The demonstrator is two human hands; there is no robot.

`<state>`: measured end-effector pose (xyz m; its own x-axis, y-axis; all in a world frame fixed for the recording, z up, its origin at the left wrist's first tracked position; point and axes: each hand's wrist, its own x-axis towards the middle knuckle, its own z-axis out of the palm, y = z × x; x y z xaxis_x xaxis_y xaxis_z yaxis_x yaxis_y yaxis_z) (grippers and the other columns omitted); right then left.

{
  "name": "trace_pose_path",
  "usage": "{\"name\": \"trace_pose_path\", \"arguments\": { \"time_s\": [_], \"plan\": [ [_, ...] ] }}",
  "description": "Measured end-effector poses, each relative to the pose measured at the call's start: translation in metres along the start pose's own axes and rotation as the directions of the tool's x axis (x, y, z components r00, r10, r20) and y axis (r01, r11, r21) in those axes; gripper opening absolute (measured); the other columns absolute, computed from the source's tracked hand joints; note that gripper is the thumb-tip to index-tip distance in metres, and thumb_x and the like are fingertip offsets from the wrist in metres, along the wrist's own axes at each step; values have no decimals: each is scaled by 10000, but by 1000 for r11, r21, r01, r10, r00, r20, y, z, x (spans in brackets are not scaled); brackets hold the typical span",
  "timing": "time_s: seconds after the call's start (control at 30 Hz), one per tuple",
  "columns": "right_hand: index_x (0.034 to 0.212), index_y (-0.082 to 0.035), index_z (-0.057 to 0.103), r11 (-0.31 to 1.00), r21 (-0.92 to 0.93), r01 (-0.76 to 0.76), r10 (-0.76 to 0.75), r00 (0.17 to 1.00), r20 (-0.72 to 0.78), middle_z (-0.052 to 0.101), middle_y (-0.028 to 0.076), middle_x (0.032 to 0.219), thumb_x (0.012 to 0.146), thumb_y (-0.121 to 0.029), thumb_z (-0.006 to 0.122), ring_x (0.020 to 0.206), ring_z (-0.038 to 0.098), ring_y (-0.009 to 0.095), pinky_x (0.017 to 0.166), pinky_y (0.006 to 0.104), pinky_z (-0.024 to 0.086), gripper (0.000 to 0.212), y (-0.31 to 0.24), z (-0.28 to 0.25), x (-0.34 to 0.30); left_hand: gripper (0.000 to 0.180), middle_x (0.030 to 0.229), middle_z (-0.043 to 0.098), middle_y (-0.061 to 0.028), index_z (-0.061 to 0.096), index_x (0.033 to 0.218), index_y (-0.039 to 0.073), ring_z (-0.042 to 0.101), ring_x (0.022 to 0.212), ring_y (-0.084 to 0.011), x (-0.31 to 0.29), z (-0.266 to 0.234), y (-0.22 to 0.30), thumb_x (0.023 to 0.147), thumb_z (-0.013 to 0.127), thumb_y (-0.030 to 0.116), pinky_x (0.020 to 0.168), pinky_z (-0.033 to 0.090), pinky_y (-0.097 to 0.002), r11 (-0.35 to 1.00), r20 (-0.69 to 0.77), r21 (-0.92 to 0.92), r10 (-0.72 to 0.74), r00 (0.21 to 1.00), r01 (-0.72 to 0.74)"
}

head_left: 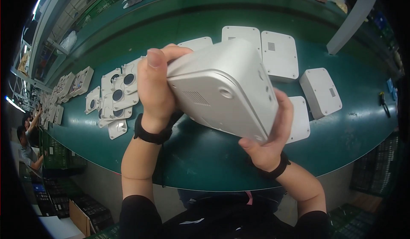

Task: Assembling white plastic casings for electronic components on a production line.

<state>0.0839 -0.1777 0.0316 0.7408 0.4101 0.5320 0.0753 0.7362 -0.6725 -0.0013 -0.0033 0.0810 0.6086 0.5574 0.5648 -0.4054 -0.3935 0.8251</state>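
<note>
A white plastic box-shaped housing [218, 89] is held tilted above the green worktable, its slotted vent and round screw recesses facing me. My left hand [156, 81] grips its left end, the thumb pointing up and the fingers reaching behind. At the lower right corner, my right hand [273, 141] holds it, with the thumb near the bottom edge and the fingers along the side that has small holes. Both wrists wear black bands. Much of the fingers is hidden behind the housing.
Several similar white housings [279, 55] stand at the back and right; one [321, 93] lies apart. Left are stacked white covers with dark round speakers [118, 95]. A grey post [352, 19] rises at back right. Green crates [60, 153] and people sit far left. A small yellow-black tool [383, 99] lies right.
</note>
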Motion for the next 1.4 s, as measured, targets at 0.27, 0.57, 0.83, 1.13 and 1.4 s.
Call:
{"name": "trace_pose_path", "arguments": {
  "time_s": [0.27,0.57,0.83,1.13,1.4],
  "plan": [
    [1323,69,422,967,-251,-34,112,946,303,553,202,1256,708,-83,836,1139,587,253,971,361,487,757,1,-32,1,571,760,609,-82,674,868,-65,536,715,-139,6,-5,10,954,482,465,646,385,-256,976,69,185,101,993,-112],
    [1311,67,424,972,-87,-216,230,951,205,550,197,1250,716,-35,811,1153,573,237,992,362,469,718,-1,-27,2,543,737,606,-87,672,860,-62,534,692,-142,7,-8,10,903,559,467,629,385,-253,936,88,291,180,980,-198],
    [1300,32,405,965,-263,-5,100,931,351,527,201,1250,693,-207,856,1174,545,278,1039,370,405,793,1,-24,1,796,741,615,-102,665,853,-53,572,654,-171,2,-1,42,738,579,729,590,418,-264,819,235,524,122,964,-232],
    [1304,-3,378,961,-237,142,-25,899,437,555,244,1224,792,-405,758,1190,555,358,961,376,472,753,5,-31,-1,519,707,627,-78,693,805,36,616,580,-174,-4,14,36,547,882,445,497,462,-237,727,452,518,215,866,-451],
    [1299,9,372,969,-245,16,78,927,368,565,220,1194,849,-455,682,1154,572,316,949,370,474,718,0,-27,-1,502,707,627,-82,692,824,30,628,611,-199,-2,13,27,569,871,425,545,484,-251,755,443,509,183,878,-414]
  ]
}}
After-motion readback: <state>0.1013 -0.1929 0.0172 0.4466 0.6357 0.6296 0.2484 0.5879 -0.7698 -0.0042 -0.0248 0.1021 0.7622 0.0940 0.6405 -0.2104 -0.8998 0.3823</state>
